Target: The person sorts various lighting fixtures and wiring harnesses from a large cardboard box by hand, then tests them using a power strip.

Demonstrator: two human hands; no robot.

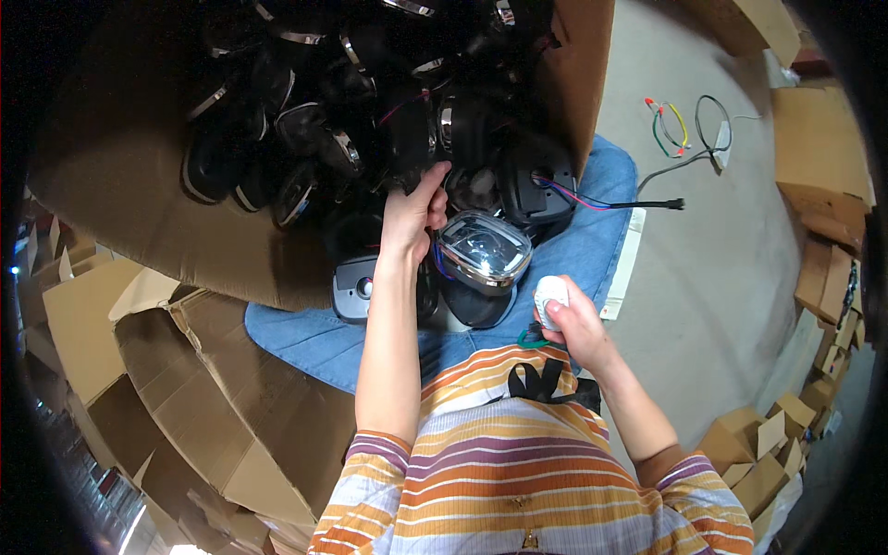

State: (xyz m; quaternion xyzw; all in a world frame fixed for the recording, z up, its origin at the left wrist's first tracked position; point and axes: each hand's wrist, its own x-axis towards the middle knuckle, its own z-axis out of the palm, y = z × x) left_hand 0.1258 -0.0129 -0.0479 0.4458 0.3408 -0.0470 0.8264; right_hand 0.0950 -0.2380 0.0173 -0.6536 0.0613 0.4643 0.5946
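My left hand (pixel 418 215) reaches into the mouth of a large cardboard box (pixel 157 250), fingers curled against the black lamp units. What it grips, if anything, is hidden. Beside it a lamp with a clear lens and chrome rim (pixel 485 246) rests tilted over my lap. My right hand (pixel 579 331) is closed round a small white rounded object (pixel 551 294) with ridged sides, too small to name. A green cord (pixel 534 337) hangs beneath that hand. A black lamp housing (pixel 538 183) trails red, blue and black wires to the right. A grey-backed housing (pixel 351 289) lies left of my wrist.
Many more black lamps (pixel 319 125) with chrome strips fill the box. On the grey floor (pixel 684 268) at right lie coloured wires (pixel 673 129) and a grey cable (pixel 710 116) with a white piece. Cardboard boxes (pixel 819 268) line the right edge; opened cartons (pixel 222 388) stand left.
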